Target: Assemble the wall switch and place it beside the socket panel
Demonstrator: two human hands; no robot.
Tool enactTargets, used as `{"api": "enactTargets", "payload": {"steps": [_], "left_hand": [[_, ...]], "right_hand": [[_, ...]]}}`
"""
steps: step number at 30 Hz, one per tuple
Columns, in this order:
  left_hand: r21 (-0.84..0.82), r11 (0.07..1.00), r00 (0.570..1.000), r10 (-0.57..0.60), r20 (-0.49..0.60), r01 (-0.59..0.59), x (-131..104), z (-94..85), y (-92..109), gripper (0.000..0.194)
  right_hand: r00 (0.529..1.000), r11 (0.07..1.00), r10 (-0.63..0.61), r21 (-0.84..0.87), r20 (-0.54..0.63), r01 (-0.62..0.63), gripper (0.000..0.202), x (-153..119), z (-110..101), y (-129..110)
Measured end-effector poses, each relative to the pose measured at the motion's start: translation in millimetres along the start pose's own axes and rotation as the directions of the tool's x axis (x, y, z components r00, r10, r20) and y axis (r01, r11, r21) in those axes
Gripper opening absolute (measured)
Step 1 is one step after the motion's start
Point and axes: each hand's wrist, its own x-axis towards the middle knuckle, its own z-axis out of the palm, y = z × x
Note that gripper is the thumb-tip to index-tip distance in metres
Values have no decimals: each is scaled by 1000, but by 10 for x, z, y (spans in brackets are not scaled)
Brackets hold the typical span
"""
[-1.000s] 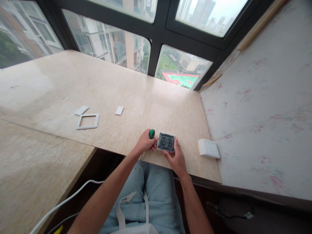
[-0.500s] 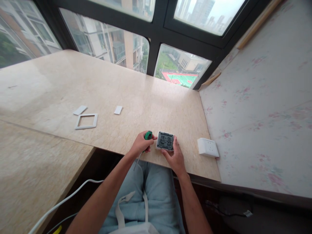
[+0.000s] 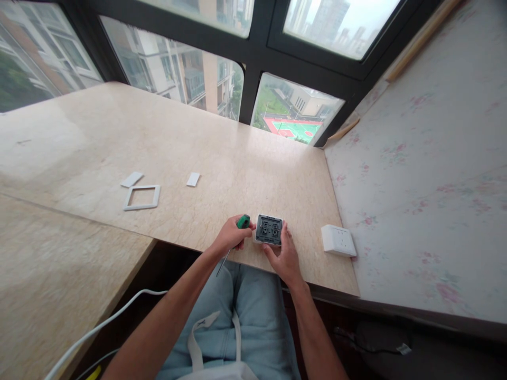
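Note:
My left hand (image 3: 233, 233) is closed round a screwdriver with a green handle (image 3: 243, 221), whose thin metal shaft points down toward my lap. Just to the right lies a square switch box (image 3: 269, 230), with a white rim and a dark inner face turned up. My right hand (image 3: 284, 254) grips this box at its right side and lower edge. The fingertips of my left hand are close to the box's left side; whether they touch it is unclear.
On the stone sill (image 3: 222, 153) lie a white frame (image 3: 156, 197) and two small white plates (image 3: 132, 179), (image 3: 193, 179). A white wall socket (image 3: 338, 240) is at the right. A white cable (image 3: 106, 327) runs at the lower left.
The view has shifted very slightly. My left hand has tilted the green handle a little to the right. My right hand remains on the box.

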Motion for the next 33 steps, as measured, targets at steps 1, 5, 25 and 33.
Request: {"api": "enactTargets", "payload": {"steps": [1,5,25,33], "left_hand": [[2,1000,1000,2,2,-2,-6,3,4,13],[-5,1000,999,31,-42,-31,-13,28,0,9],[181,944,956,251,151,-276,71,-101,-156,78],[178,907,911,337,237,-381,197,-75,-308,88]], "right_hand": [[1000,1000,3,-7,-8,-3,95,-2,13,3],[999,999,34,-6,-17,-34,99,-3,37,4],[923,971,-222,-19,315,240,79,535,-349,-149],[897,975,-157,-79,414,207,77,755,-493,-294]]}}
